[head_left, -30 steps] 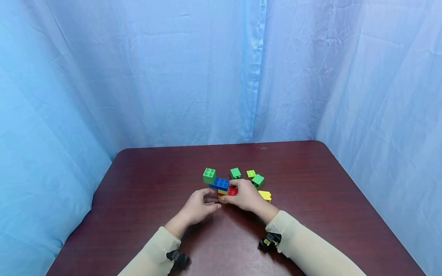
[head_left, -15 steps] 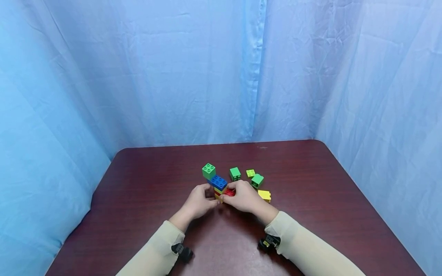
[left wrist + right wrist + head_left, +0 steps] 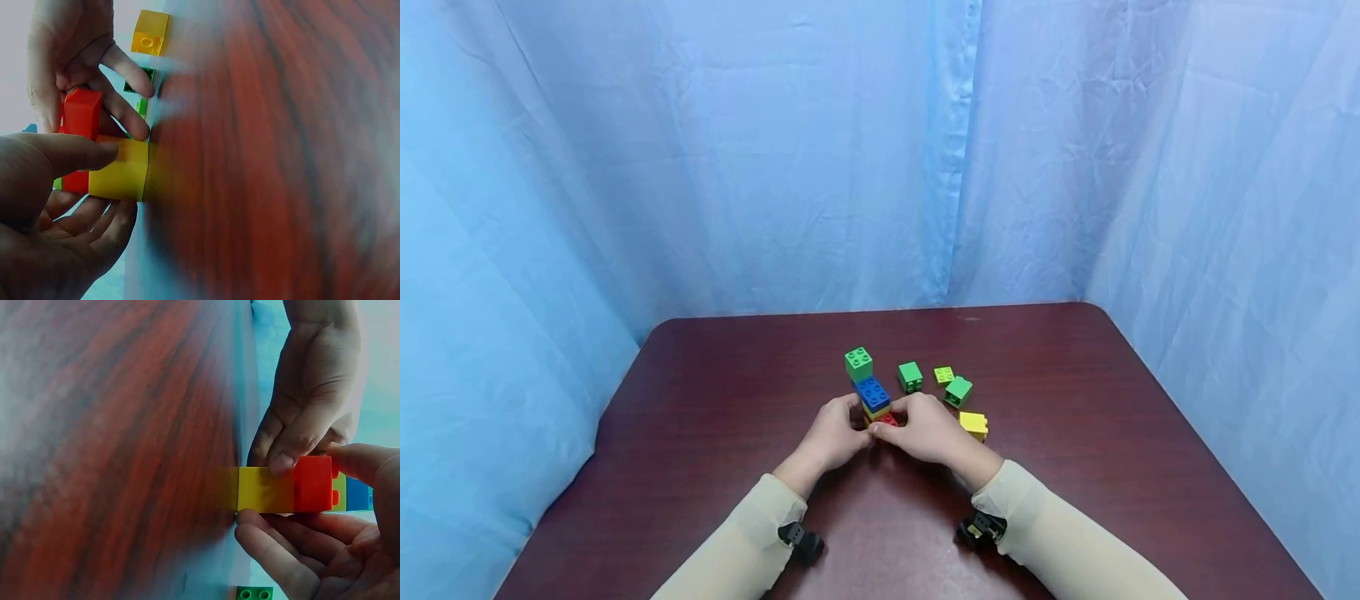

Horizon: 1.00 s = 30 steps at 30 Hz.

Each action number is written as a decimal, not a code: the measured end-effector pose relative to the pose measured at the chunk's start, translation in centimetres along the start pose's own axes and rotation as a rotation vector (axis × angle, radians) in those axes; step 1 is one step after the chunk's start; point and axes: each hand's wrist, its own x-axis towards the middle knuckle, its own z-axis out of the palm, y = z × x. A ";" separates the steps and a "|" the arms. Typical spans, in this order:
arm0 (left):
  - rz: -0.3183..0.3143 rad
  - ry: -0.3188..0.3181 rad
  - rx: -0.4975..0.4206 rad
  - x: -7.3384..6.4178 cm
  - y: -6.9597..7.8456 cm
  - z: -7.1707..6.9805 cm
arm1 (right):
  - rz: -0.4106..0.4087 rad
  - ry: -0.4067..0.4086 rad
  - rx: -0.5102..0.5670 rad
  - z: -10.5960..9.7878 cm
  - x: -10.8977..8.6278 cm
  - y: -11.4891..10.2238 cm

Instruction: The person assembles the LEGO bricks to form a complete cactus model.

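Green-topped brick stack [image 3: 872, 392] between hands [image 3: 833, 435] [image 3: 927, 428], both pinching.

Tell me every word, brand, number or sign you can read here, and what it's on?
None can be read.
Block stack: no legible lettering; anything on the studs is too small.
Loose yellow block: no legible lettering.
Black device on the left wrist: too small to read.
Black device on the right wrist: too small to read.
Table: pale mark near the far edge, too small to make out.
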 end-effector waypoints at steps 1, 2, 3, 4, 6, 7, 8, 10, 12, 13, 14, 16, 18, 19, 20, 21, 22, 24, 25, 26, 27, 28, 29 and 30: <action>0.004 0.001 0.003 0.0 0.0 0.1 | 0.002 -0.003 -0.001 0.0 -0.1 0.0; 0.008 0.004 0.005 0.0 0.0 0.1 | 0.001 -0.006 0.000 0.1 -0.1 -0.1; 0.016 0.007 0.008 0.0 -0.1 0.2 | 0.000 -0.009 -0.002 0.1 -0.2 -0.1; 0.017 0.013 0.009 0.0 -0.2 0.2 | -0.002 -0.009 -0.005 0.1 -0.2 -0.1; 0.021 0.020 0.009 0.0 -0.3 0.3 | -0.009 -0.013 -0.008 0.0 -0.3 -0.2; 0.020 0.025 0.011 0.0 -0.3 0.3 | -0.016 -0.016 -0.010 0.0 -0.3 -0.2; 0.020 0.027 0.014 0.0 -0.4 0.3 | -0.022 -0.023 -0.010 -0.1 -0.3 -0.2; 0.013 0.031 0.013 0.0 -0.4 0.4 | -0.031 -0.042 -0.012 -0.3 -0.4 -0.2; 0.003 0.032 0.002 0.0 -0.4 0.4 | -0.044 -0.068 -0.018 -0.6 -0.5 -0.2; 0.002 0.034 -0.001 0.0 -0.5 0.4 | -0.053 -0.082 -0.015 -0.8 -0.5 -0.2; 0.000 0.036 -0.004 0.0 -0.5 0.4 | -0.061 -0.100 -0.008 -1.0 -0.5 -0.1; -0.001 0.039 -0.007 0.0 -0.6 0.4 | -0.077 -0.125 0.015 -1.6 -0.6 0.0; -0.008 0.042 -0.005 0.1 -0.6 0.5 | -0.080 -0.139 0.043 -2.2 -0.6 0.2; -0.009 0.043 -0.003 0.1 -0.6 0.5 | -0.081 -0.144 0.064 -2.6 -0.6 0.4; -0.013 0.045 -0.001 0.1 -0.6 0.5 | -0.077 -0.144 0.080 -2.9 -0.6 0.5; -0.017 0.046 0.002 0.1 -0.6 0.5 | -0.074 -0.138 0.087 -3.3 -0.5 0.7; -0.021 0.046 0.003 0.1 -0.6 0.6 | -0.071 -0.127 0.091 -3.7 -0.5 0.8; -0.028 0.048 0.009 0.2 -0.7 0.6 | -0.061 -0.113 0.104 -4.5 -0.3 1.2; -0.031 0.047 0.011 0.2 -0.7 0.6 | -0.059 -0.104 0.105 -4.9 -0.2 1.3; -0.033 0.046 0.012 0.2 -0.8 0.7 | -0.058 -0.089 0.100 -5.3 -0.1 1.5; -0.035 0.045 0.012 0.2 -0.8 0.7 | -0.058 -0.074 0.094 -5.6 0.0 1.8; -0.035 0.043 0.012 0.1 -0.8 0.7 | -0.058 -0.061 0.090 -6.0 0.1 2.0; -0.037 0.043 0.012 0.1 -0.8 0.7 | -0.056 -0.046 0.080 -6.3 0.3 2.3; -0.040 0.041 0.013 0.1 -0.7 0.6 | -0.053 -0.029 0.070 -6.7 0.6 2.5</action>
